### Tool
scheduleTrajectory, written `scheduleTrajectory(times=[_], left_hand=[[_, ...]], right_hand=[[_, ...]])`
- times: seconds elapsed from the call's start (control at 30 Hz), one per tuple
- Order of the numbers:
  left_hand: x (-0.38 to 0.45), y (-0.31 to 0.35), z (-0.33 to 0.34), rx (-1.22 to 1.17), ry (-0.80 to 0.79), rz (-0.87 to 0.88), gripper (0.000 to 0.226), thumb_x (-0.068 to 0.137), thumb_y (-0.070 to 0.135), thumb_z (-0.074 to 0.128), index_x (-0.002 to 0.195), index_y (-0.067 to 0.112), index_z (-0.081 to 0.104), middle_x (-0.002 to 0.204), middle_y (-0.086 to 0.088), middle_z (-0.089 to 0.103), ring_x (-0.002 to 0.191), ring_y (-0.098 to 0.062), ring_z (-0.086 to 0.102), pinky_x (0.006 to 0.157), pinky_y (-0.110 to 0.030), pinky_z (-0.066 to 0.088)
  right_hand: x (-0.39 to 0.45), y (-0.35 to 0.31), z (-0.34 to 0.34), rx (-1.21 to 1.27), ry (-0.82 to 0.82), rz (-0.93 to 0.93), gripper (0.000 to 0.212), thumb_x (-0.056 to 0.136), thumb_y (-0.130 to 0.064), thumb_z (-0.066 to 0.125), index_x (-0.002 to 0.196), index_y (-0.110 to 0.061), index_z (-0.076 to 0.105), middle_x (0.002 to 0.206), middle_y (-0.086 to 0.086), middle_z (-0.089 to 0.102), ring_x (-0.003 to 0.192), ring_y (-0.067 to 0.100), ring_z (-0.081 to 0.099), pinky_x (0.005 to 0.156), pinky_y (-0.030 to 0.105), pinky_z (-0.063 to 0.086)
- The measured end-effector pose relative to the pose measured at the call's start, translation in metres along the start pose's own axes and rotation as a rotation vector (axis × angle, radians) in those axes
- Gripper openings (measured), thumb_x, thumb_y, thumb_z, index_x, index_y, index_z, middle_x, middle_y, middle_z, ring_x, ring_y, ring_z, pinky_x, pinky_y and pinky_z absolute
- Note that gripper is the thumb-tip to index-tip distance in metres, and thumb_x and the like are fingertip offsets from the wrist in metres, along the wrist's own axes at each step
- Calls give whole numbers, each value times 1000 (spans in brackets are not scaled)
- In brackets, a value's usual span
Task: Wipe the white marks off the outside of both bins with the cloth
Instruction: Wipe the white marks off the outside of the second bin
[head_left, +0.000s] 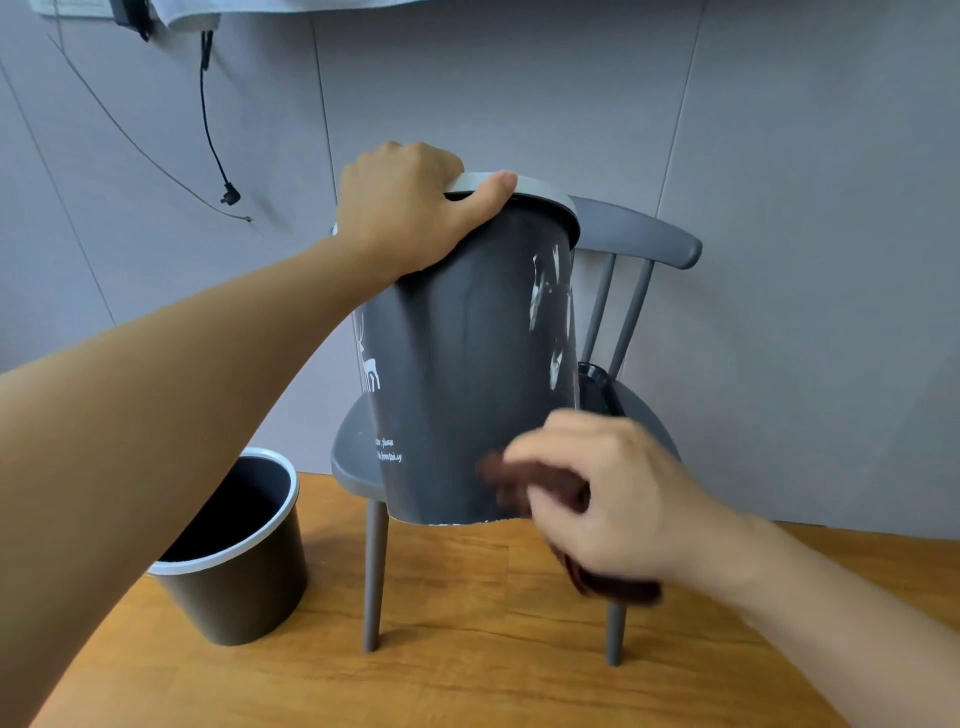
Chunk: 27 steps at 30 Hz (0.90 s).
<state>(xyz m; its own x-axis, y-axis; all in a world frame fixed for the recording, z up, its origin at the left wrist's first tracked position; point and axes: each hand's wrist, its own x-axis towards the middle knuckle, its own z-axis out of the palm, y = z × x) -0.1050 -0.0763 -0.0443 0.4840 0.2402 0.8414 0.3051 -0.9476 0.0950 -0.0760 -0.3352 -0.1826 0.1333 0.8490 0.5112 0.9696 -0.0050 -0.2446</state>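
A dark grey bin (462, 364) with a pale rim is held up, tilted, in front of a grey chair. My left hand (405, 208) grips its rim at the top, thumb over the edge. White smears (550, 291) run down the bin's right side; a printed white deer and text sit on its left. My right hand (608, 493) holds a dark brown cloth (540, 488) against the bin's lower right wall, blurred. A second dark bin (244, 587) with a white rim stands upright on the floor at the lower left.
The grey chair (644, 239) stands against a grey wall on a wooden floor (467, 665). A black tray (597, 384) lies on the chair seat behind the bin. A black cable (208, 119) hangs on the wall at the upper left.
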Motion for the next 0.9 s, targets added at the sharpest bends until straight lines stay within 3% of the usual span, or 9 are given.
scheduleTrajectory(times=[0.1,0.2,0.3,0.4,0.5,0.6,0.67,0.83,0.9], left_hand=[[0,-2,0,5,5,5,68,86,75,41,60,15,21,50,-1,22,51,-24,26,51,-34,20],[0,0,1,11,3,14,69,86,75,40,59,15,22,49,-1,24,49,-23,27,50,-34,20],[0,1,1,10,6,16,69,86,75,41,59,14,22,49,-3,24,49,-24,28,50,-34,19],[-1,1,1,0,8,32,69,87,75,41,58,15,22,48,-1,23,49,-23,27,50,-33,21],[-1,-7,1,4,-2,1,70,85,76,39,58,13,25,48,-2,26,50,-26,31,50,-34,23],[-3,-15,0,1,-2,-35,71,85,77,39,59,12,27,48,-3,30,52,-28,35,51,-34,25],[-4,-16,-1,-1,3,-40,71,86,76,39,59,12,28,48,-3,31,52,-28,36,51,-34,24],[-6,-20,-2,-30,-8,-38,69,89,74,43,60,13,26,49,-1,30,53,-26,34,53,-34,25],[-5,-24,-2,-43,-20,-24,66,91,71,42,62,14,28,50,0,30,53,-23,34,54,-34,26]], right_hand=[[-12,-5,3,33,-195,-4,20,83,-29,63,97,-36,75,82,-18,61,76,6,63,64,21,49],[2,-1,-11,178,31,1,20,83,-16,71,96,-30,79,86,-16,70,81,8,69,68,22,53],[33,4,-27,153,310,12,20,87,-18,75,103,-28,79,91,-13,73,88,12,70,74,29,55],[63,8,-32,54,408,46,20,90,-16,75,104,-29,79,88,-11,71,85,12,67,74,34,54],[67,6,-28,9,295,23,18,90,-21,69,101,-34,76,81,-9,62,77,11,61,68,36,51],[51,-2,-23,-77,5,-16,12,86,-31,68,90,-41,72,78,-15,60,75,6,62,60,26,47],[45,-3,-26,-67,-58,-19,10,83,-33,68,86,-42,73,78,-20,65,77,3,64,60,21,47],[47,16,-42,244,324,121,12,87,-24,82,91,-34,75,83,-12,73,78,12,70,64,18,49],[44,23,-40,284,382,184,15,86,-21,83,94,-32,76,85,-10,75,78,12,71,64,18,51]])
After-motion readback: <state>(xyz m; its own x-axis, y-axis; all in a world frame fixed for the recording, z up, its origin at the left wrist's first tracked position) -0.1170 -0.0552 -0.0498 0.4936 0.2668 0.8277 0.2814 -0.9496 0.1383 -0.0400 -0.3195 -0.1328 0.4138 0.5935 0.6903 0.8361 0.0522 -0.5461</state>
